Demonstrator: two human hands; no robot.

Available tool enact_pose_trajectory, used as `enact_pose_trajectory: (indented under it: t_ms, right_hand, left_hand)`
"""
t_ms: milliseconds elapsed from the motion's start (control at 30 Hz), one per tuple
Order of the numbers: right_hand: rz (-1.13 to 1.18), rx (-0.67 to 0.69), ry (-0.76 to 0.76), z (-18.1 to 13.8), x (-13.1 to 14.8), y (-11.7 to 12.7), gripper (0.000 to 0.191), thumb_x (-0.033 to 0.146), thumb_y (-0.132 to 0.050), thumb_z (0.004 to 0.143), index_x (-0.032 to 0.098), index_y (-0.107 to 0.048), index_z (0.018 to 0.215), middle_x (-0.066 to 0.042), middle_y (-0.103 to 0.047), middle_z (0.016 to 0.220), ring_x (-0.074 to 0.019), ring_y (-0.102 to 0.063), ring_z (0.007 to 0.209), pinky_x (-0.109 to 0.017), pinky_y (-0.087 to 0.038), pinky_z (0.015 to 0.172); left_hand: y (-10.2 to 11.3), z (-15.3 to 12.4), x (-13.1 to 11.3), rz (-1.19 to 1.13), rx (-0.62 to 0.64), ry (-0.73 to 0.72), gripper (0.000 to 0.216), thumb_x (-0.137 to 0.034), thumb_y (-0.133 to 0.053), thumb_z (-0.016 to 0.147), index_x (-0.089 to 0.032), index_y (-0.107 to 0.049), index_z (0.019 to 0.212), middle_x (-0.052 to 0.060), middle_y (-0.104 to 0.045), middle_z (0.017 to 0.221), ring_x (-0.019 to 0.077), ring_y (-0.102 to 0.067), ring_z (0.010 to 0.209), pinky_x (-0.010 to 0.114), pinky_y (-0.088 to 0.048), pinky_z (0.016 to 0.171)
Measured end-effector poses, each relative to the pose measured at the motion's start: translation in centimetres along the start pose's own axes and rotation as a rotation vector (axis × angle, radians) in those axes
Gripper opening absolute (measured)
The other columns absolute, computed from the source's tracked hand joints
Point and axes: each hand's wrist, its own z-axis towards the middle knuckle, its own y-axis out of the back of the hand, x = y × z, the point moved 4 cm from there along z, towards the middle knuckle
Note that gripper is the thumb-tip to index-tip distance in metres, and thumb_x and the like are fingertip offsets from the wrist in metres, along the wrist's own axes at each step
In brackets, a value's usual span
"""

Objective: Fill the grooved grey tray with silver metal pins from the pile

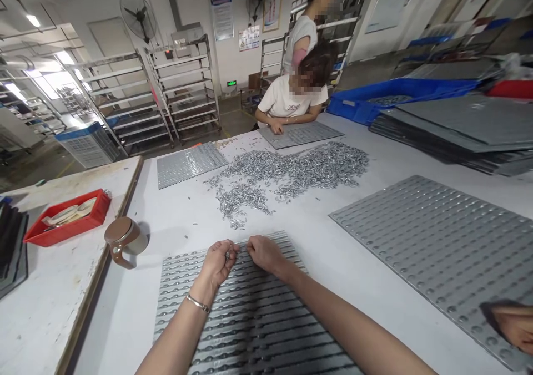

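Observation:
Below me lies a grey ridged tray [250, 308] with rows of grooves and small bumps. Over its far edge, my left hand [220, 261] is palm up with fingers curled, and small silver metal pieces seem to show among them. Close beside it, my right hand [264, 253] is closed, knuckles up, fingertips low at the tray's far rows; anything pinched there is hidden. Beyond both hands spreads a heap of small silver, spindle-shaped metal pieces [300, 167], with a few strays on the white table [183, 208].
A brown-lidded mug [132, 236] stands left, near a red bin [69, 217]. Another tray [425, 231] lies right, with another person's hand [514, 325] at its corner. Opposite, a person [287, 100] leans over a tray [302, 135]. Stacked trays [466, 125] and a blue crate [353, 106] stand back right.

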Motion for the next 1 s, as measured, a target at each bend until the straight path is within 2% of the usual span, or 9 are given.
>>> enact_pose_trajectory:
  t_ms: [100, 200, 367, 533, 667, 767, 867, 933, 1000]
  right_hand:
    - [0.019, -0.033, -0.002, -0.3, 0.4, 0.5, 0.011, 0.013, -0.055, 0.083, 0.016, -0.065, 0.086, -0.009, -0.07, 0.083, -0.0207, -0.062, 0.08, -0.028, -0.04, 0.074]
    - [0.082, -0.072, 0.041, -1.2, 1.3, 1.7, 0.014, 0.019, -0.05, 0.09, 0.018, -0.064, 0.091, -0.003, -0.069, 0.077, -0.0166, -0.06, 0.073, -0.025, -0.042, 0.07]
    - [0.449, -0.029, 0.105, -3.1, 2.9, 3.0, 0.031, 0.04, -0.049, 0.093, 0.019, -0.062, 0.074, 0.001, -0.06, 0.061, -0.0133, -0.054, 0.058, -0.024, -0.042, 0.058]
    - [0.788, 0.098, -0.042, -3.3, 2.6, 2.4, 0.03, 0.046, -0.062, 0.08, 0.018, -0.061, 0.07, 0.003, -0.056, 0.059, -0.011, -0.049, 0.052, -0.023, -0.041, 0.05]
    - [0.969, 0.2, -0.197, -3.0, 2.1, 2.1, 0.027, 0.043, -0.071, 0.07, 0.018, -0.061, 0.07, 0.005, -0.054, 0.058, -0.0088, -0.046, 0.053, -0.019, -0.038, 0.048]
    - [0.994, 0.289, -0.245, -2.9, 2.1, 2.2, 0.029, 0.045, -0.071, 0.068, 0.019, -0.059, 0.068, 0.005, -0.052, 0.057, -0.0083, -0.044, 0.052, -0.019, -0.038, 0.047]
    - [0.95, 0.305, -0.248, -2.8, 2.1, 2.2, 0.028, 0.045, -0.067, 0.07, 0.019, -0.054, 0.065, 0.005, -0.05, 0.056, -0.0086, -0.044, 0.05, -0.02, -0.039, 0.047]
    - [0.89, 0.271, -0.239, -2.6, 2.1, 2.2, 0.025, 0.041, -0.062, 0.072, 0.02, -0.052, 0.064, 0.005, -0.049, 0.054, -0.0092, -0.043, 0.049, -0.021, -0.039, 0.047]
    - [0.806, 0.199, -0.214, -2.4, 1.8, 2.3, 0.021, 0.038, -0.057, 0.075, 0.021, -0.052, 0.064, 0.005, -0.048, 0.054, -0.0103, -0.044, 0.049, -0.022, -0.038, 0.048]
  left_hand:
    - [-0.5, -0.4, 0.2, 0.032, 0.044, -0.009, 0.033, -0.036, -0.081, 0.074, -0.013, -0.057, 0.075, 0.005, -0.065, 0.065, 0.0034, -0.04, 0.04, 0.015, -0.015, 0.033]
    - [-1.1, -0.9, 0.3, 0.074, 0.091, -0.02, 0.047, -0.048, -0.086, 0.065, -0.015, -0.053, 0.07, 0.001, -0.062, 0.058, 0.0021, -0.033, 0.035, 0.017, -0.011, 0.032]
    - [-2.3, -1.6, 0.7, 0.118, 0.149, -0.044, 0.054, -0.054, -0.088, 0.058, -0.018, -0.051, 0.072, -0.005, -0.056, 0.051, 0.0014, -0.029, 0.032, 0.017, -0.011, 0.033]
    - [-3.1, -1.7, 1.0, 0.152, 0.171, -0.07, 0.056, -0.062, -0.082, 0.062, -0.02, -0.048, 0.074, -0.006, -0.055, 0.05, 0.0018, -0.026, 0.03, 0.018, -0.01, 0.033]
    - [-3.5, -2.1, 0.3, 0.253, 0.252, -0.155, 0.05, -0.062, -0.075, 0.073, -0.021, -0.046, 0.08, -0.008, -0.052, 0.047, 0.0036, -0.025, 0.03, 0.019, -0.009, 0.032]
    - [-3.9, -2.8, -0.5, 0.322, 0.356, -0.174, 0.044, -0.058, -0.071, 0.08, -0.021, -0.046, 0.083, -0.008, -0.051, 0.047, 0.0039, -0.026, 0.032, 0.019, -0.011, 0.034]
    - [-4.3, -3.2, -0.9, 0.371, 0.416, -0.168, 0.043, -0.057, -0.069, 0.082, -0.02, -0.047, 0.084, -0.007, -0.054, 0.05, 0.0035, -0.028, 0.033, 0.018, -0.012, 0.035]
    - [-4.2, -3.0, -0.9, 0.358, 0.39, -0.15, 0.044, -0.057, -0.072, 0.08, -0.02, -0.049, 0.085, -0.006, -0.055, 0.051, 0.0033, -0.029, 0.032, 0.019, -0.012, 0.034]
    - [-3.6, -2.4, -0.7, 0.291, 0.297, -0.126, 0.046, -0.056, -0.077, 0.074, -0.019, -0.051, 0.082, -0.007, -0.054, 0.049, 0.0032, -0.028, 0.031, 0.019, -0.01, 0.034]
